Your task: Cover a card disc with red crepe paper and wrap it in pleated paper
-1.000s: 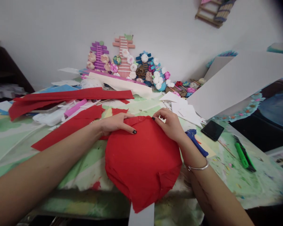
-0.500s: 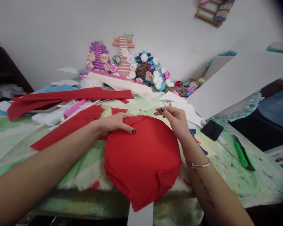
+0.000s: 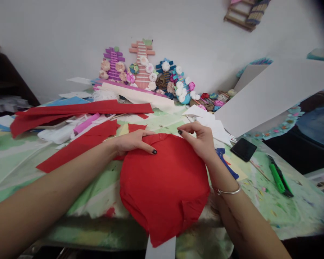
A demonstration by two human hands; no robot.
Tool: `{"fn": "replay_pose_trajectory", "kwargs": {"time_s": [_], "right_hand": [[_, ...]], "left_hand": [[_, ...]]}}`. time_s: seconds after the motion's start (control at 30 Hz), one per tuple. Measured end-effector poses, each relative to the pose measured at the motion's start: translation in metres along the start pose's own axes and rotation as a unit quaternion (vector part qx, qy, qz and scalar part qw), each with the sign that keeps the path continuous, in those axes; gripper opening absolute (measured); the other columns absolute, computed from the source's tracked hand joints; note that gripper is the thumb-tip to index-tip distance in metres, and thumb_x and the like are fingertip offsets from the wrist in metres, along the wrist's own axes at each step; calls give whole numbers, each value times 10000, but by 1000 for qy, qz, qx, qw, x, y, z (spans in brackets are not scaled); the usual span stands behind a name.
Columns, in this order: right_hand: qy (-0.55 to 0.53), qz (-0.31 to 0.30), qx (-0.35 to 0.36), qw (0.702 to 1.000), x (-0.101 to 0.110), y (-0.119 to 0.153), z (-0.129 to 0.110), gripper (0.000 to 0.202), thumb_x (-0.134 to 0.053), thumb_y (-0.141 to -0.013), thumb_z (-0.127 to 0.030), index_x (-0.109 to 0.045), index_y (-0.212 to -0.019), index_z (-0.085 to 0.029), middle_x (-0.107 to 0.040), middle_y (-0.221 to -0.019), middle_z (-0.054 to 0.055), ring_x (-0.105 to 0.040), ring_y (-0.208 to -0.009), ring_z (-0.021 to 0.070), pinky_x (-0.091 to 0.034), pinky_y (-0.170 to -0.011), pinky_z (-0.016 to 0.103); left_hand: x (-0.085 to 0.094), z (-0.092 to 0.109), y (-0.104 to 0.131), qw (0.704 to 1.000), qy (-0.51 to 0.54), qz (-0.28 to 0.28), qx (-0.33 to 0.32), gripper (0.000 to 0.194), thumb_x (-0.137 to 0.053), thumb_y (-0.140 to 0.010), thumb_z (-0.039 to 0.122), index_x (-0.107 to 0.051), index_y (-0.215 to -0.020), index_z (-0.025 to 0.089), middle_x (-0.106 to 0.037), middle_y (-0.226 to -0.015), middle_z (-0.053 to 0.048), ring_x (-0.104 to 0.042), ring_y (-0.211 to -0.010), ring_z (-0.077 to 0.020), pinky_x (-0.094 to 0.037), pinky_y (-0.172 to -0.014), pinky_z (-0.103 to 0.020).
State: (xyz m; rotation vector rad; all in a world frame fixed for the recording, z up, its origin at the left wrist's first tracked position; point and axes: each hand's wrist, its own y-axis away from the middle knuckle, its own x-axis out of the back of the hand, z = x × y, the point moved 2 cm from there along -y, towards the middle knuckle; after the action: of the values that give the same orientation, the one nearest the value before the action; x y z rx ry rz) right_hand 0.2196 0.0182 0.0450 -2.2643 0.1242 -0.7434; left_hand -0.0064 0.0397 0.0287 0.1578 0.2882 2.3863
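Disc covered in creased red paper (image 3: pixel 164 180) is lying at the near middle of the table, its near end jutting past the edge of the green-and-white, paint-stained cloth (image 3: pixel 307 219). Flat white strip (image 3: pixel 161 249) is sticking out from under the disc's near point.

Left hand (image 3: pixel 132 141) is gripping the disc's far left rim, its dark-nailed thumb pressing on the red face. Right hand (image 3: pixel 202 144) is hovering by the far right rim, thumb and index fingertips coming close together; I cannot tell whether they are pinching anything or touching the paper. Silver metal bracelet (image 3: pixel 228 191) is circling the right wrist.

To the left, a long torn piece of red paper (image 3: pixel 78 147) is lying near the left forearm, and a folded red sheet (image 3: pixel 97 107) is stretching farther back. To the right, a blue plastic object (image 3: pixel 228 167) is partly hiding behind the right wrist, while a black flat square object (image 3: pixel 243 149) and a green-and-black cutter (image 3: pixel 279 178) are resting farther right.
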Motion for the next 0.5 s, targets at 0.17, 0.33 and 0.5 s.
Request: {"fn": "replay_pose_trajectory", "kwargs": {"time_s": [0.17, 0.33, 0.5], "right_hand": [[80, -71, 95, 990, -13, 0, -4, 164, -613, -805, -163, -717, -907, -239, -632, -831, 41, -550, -828, 196, -442, -778, 366], [94, -85, 109, 986, -16, 1, -4, 161, -564, -840, -128, -699, -839, -215, -619, -839, 57, -535, -838, 204, -439, -780, 368], [89, -96, 109, 985, -15, 2, -4, 177, -539, -840, -100, -672, -822, -215, -617, -849, 57, -528, -847, 204, -437, -781, 364]], "left_hand": [[-2, -3, -2, 1000, 10, -24, 5, 612, -799, -623, 208, -613, -1205, 246, -707, -1100, -60, -678, -995, -277, -578, -831, -363], [-1, -3, -4, 999, -12, -28, -9, 599, -799, -632, 220, -615, -1202, 242, -704, -1108, -56, -674, -1003, -267, -577, -822, -337], [0, -2, -4, 999, -25, -22, -15, 582, -799, -628, 234, -625, -1184, 235, -700, -1119, -58, -668, -1016, -276, -578, -820, -344]]}}
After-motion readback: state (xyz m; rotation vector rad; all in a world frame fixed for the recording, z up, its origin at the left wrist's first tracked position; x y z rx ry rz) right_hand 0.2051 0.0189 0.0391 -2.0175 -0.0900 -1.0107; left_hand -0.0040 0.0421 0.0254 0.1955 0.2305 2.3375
